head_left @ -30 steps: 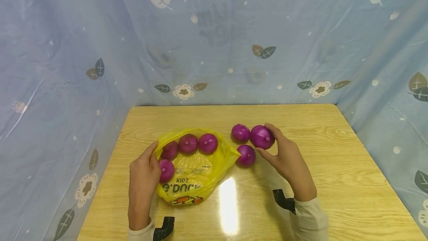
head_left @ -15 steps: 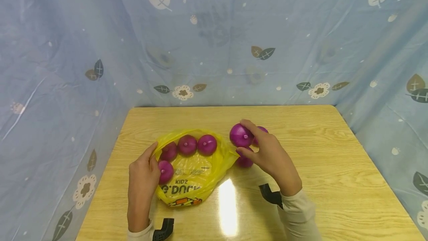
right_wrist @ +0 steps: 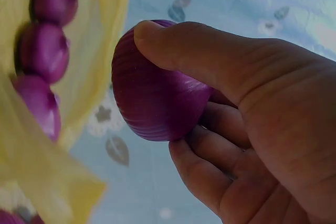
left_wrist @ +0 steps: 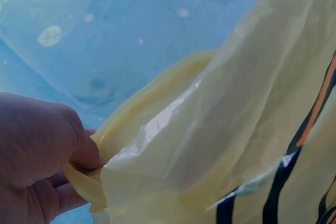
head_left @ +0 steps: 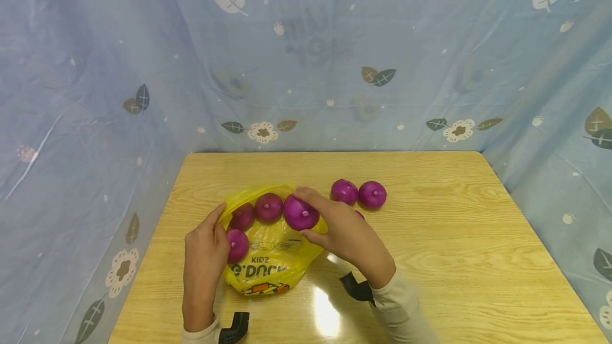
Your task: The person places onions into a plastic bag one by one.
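Note:
My right hand (head_left: 351, 238) holds a red onion (head_left: 301, 212) between thumb and fingers, over the right part of a yellow plastic bag (head_left: 298, 267). In the right wrist view the thumb lies along the top of this onion (right_wrist: 157, 93), with fingers beneath it. The bag lies mouth up on the table, black lettering inside. On its left side my left hand (head_left: 205, 251) pinches the bag's rim, as the left wrist view shows at the yellow plastic (left_wrist: 173, 145). Several red onions (head_left: 269, 207) rest in the bag; the held onion hides one of them.
Right of the bag, two red onions (head_left: 344, 191) sit side by side on the wooden table (head_left: 454, 238). A third onion (head_left: 359, 215) is mostly hidden behind my right hand. A blue patterned curtain (head_left: 325, 57) surrounds the table's back and sides.
My right hand has carried its onion leftward, from beside the loose onions to above the bag. My left hand stays at the bag's rim.

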Tool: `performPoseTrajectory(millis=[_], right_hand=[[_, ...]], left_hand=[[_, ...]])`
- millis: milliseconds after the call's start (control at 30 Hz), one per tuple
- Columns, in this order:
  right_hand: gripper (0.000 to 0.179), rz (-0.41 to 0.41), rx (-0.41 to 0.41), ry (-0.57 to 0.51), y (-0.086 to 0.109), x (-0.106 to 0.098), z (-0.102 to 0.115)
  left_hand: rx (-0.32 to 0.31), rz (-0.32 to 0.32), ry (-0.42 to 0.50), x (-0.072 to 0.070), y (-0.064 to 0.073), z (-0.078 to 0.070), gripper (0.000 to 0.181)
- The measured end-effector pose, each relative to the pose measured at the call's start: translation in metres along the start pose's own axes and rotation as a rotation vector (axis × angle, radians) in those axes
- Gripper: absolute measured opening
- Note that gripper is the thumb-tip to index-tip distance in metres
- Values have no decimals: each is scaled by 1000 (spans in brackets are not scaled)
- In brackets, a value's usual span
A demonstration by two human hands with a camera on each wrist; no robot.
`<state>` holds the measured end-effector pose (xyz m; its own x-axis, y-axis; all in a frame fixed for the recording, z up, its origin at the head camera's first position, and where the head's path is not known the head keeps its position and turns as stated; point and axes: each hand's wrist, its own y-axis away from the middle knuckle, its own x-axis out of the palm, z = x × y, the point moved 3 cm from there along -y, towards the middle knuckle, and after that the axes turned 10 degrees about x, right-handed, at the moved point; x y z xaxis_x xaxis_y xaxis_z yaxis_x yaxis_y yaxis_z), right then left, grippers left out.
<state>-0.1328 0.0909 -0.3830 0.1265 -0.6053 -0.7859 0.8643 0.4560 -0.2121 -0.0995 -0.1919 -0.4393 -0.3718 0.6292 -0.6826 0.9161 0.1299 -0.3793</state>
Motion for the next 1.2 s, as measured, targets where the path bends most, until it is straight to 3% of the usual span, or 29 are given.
performPoseTrajectory(millis=[200, 367, 600, 1200], right_hand=[[82, 118, 38, 24, -12, 30, 9], [84, 165, 33, 79, -19, 56, 15], [75, 170, -32, 117, -25, 86, 16], [81, 205, -1, 186, -30, 122, 3]], left_hand=[[6, -5, 2, 1, 0, 1, 43], [28, -8, 1, 2, -2, 0, 43], [42, -16, 8, 2, -4, -1, 42], [33, -14, 3, 0, 1, 1, 41]])
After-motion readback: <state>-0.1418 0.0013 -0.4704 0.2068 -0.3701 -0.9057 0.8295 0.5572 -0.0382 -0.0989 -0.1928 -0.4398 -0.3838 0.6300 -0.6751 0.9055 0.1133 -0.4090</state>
